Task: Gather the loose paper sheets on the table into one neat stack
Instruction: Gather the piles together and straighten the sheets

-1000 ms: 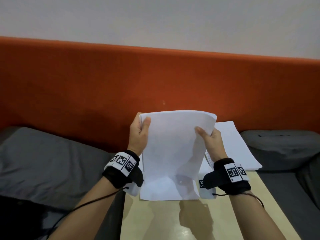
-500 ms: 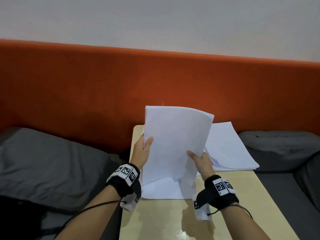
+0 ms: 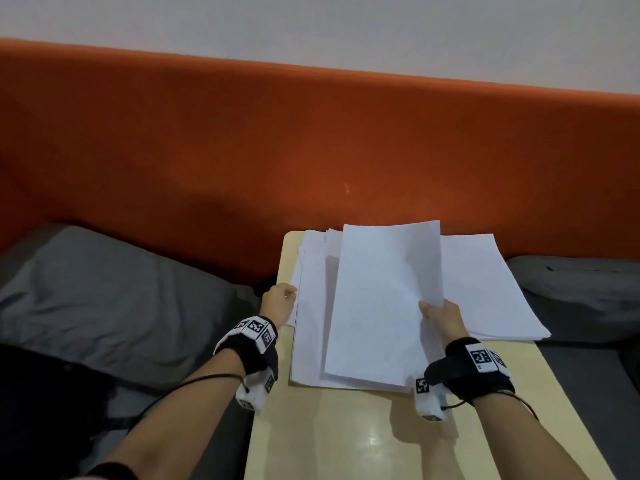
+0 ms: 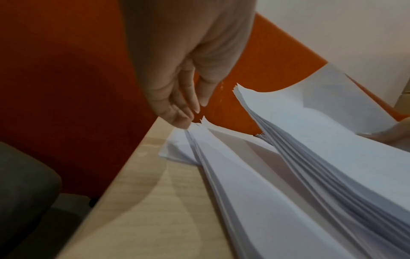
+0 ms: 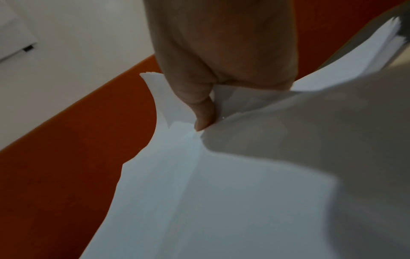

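Note:
A thick bundle of white paper sheets (image 3: pixel 377 306) lies tilted low over the pale wooden table (image 3: pixel 346 438). My right hand (image 3: pixel 440 315) grips its right edge, thumb on top (image 5: pixel 204 112). Under it, more loose sheets (image 3: pixel 311 306) lie spread flat, sticking out to the left. My left hand (image 3: pixel 280 301) is off the bundle; its relaxed fingertips (image 4: pixel 188 121) touch the left edge of those lower sheets (image 4: pixel 221 166). The bundle's fanned edge (image 4: pixel 332 140) hovers above them. Another paper stack (image 3: pixel 491 292) lies on the table's right side, partly under the bundle.
An orange padded backrest (image 3: pixel 311 150) rises right behind the table's far edge. Grey cushions flank the table on the left (image 3: pixel 104 299) and on the right (image 3: pixel 581 289). The near half of the tabletop (image 4: pixel 144 192) shows bare wood.
The bundle came down from upright in both hands to nearly flat over the table sheets. My left hand let go of it and moved to the lower sheets' left edge.

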Demonstrator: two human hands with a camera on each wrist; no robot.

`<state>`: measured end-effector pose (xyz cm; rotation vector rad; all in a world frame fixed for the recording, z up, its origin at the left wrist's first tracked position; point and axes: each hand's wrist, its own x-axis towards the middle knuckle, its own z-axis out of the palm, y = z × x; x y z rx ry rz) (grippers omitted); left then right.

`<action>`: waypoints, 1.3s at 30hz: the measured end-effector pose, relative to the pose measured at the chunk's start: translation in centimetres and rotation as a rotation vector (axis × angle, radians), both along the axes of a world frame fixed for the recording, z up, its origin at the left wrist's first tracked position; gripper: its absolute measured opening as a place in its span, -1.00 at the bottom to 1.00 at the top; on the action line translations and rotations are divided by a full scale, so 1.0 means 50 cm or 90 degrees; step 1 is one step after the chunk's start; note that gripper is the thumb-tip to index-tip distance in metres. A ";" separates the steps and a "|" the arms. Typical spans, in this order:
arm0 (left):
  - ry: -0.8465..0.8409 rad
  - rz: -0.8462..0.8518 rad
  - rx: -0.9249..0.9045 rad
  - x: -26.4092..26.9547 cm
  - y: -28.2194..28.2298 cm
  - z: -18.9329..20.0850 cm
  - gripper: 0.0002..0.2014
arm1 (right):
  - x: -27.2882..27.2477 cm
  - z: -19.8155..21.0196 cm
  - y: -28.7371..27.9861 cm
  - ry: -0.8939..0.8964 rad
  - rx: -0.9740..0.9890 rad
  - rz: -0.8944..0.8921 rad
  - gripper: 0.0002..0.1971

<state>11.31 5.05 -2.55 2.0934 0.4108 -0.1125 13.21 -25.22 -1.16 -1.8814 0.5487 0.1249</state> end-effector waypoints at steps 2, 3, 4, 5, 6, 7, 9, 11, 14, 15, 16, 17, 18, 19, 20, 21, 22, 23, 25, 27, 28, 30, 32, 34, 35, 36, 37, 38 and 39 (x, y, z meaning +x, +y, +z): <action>0.025 -0.014 0.013 0.007 -0.011 -0.004 -0.72 | 0.011 -0.006 0.016 0.025 -0.009 0.020 -0.79; 0.040 -0.016 0.007 0.009 -0.017 -0.008 -0.76 | 0.014 -0.011 0.023 0.038 -0.017 0.029 -0.78; 0.054 -0.024 0.007 0.012 -0.023 -0.014 -0.86 | 0.016 -0.021 0.030 0.052 -0.029 0.040 -0.75; 0.061 -0.028 0.015 0.013 -0.029 -0.019 -0.80 | 0.015 -0.031 0.037 0.073 -0.045 0.056 -0.72; 0.064 -0.028 0.024 0.018 -0.033 -0.030 -0.67 | 0.014 -0.044 0.043 0.092 -0.063 0.074 -0.70; 0.069 -0.024 0.023 0.019 -0.036 -0.035 -0.61 | 0.011 -0.057 0.048 0.116 -0.083 0.088 -0.68; 0.063 -0.030 0.031 0.021 -0.037 -0.040 -0.61 | 0.003 -0.075 0.055 0.146 -0.110 0.104 -0.65; 0.062 -0.036 0.038 0.028 -0.036 -0.049 -0.63 | 0.000 -0.078 0.058 0.147 -0.121 0.103 -0.65; 0.058 -0.029 0.033 0.034 -0.043 -0.051 -0.88 | 0.000 -0.080 0.058 0.146 -0.125 0.101 -0.64; 0.048 -0.022 0.027 0.034 -0.045 -0.051 -0.88 | -0.001 -0.079 0.059 0.149 -0.125 0.099 -0.64; 0.037 -0.010 0.024 0.033 -0.046 -0.052 -0.79 | -0.001 -0.078 0.060 0.149 -0.126 0.098 -0.64; 0.030 0.006 0.016 0.032 -0.048 -0.048 -0.72 | -0.002 -0.078 0.060 0.150 -0.127 0.097 -0.63; 0.017 0.024 0.008 0.032 -0.049 -0.047 -0.71 | -0.002 -0.079 0.059 0.151 -0.124 0.096 -0.63; 0.012 0.042 -0.006 0.031 -0.050 -0.043 -0.72 | -0.002 -0.078 0.059 0.153 -0.122 0.097 -0.64; 0.013 0.060 -0.022 0.029 -0.051 -0.038 -0.74 | -0.002 -0.079 0.059 0.153 -0.123 0.099 -0.64; 0.017 0.076 -0.040 0.030 -0.050 -0.037 -0.76 | -0.002 -0.079 0.059 0.154 -0.125 0.100 -0.64; 0.023 0.090 -0.059 0.031 -0.048 -0.039 -0.77 | -0.003 -0.080 0.059 0.155 -0.126 0.101 -0.64; 0.031 0.104 -0.079 0.031 -0.046 -0.044 -0.77 | -0.003 -0.079 0.058 0.158 -0.123 0.100 -0.64; 0.047 0.124 -0.107 0.031 -0.042 -0.051 -0.77 | -0.003 -0.080 0.058 0.160 -0.116 0.099 -0.64; 0.069 0.132 -0.122 0.030 -0.037 -0.056 -0.79 | -0.003 -0.080 0.056 0.164 -0.116 0.101 -0.63; 0.082 0.133 -0.126 0.029 -0.035 -0.058 -0.80 | -0.003 -0.080 0.056 0.165 -0.118 0.102 -0.63; 0.104 0.127 -0.129 0.024 -0.030 -0.059 -0.84 | -0.004 -0.079 0.056 0.167 -0.116 0.102 -0.63; 0.115 0.121 -0.146 0.022 -0.027 -0.064 -0.86 | -0.003 -0.078 0.058 0.168 -0.118 0.101 -0.63; 0.115 0.113 -0.161 0.021 -0.026 -0.065 -0.85 | -0.004 -0.075 0.060 0.168 -0.125 0.104 -0.63; 0.111 0.107 -0.161 0.020 -0.026 -0.064 -0.86 | -0.004 -0.073 0.061 0.169 -0.131 0.106 -0.63; 0.107 0.103 -0.157 0.019 -0.026 -0.064 -0.88 | -0.004 -0.072 0.061 0.169 -0.136 0.108 -0.63; 0.096 0.098 -0.147 0.018 -0.026 -0.066 -0.90 | -0.004 -0.072 0.062 0.168 -0.139 0.108 -0.63; 0.082 0.093 -0.129 0.016 -0.028 -0.066 -0.85 | -0.005 -0.070 0.063 0.167 -0.146 0.109 -0.63; 0.062 0.088 -0.104 0.013 -0.030 -0.067 -0.73 | -0.007 -0.068 0.066 0.164 -0.156 0.111 -0.63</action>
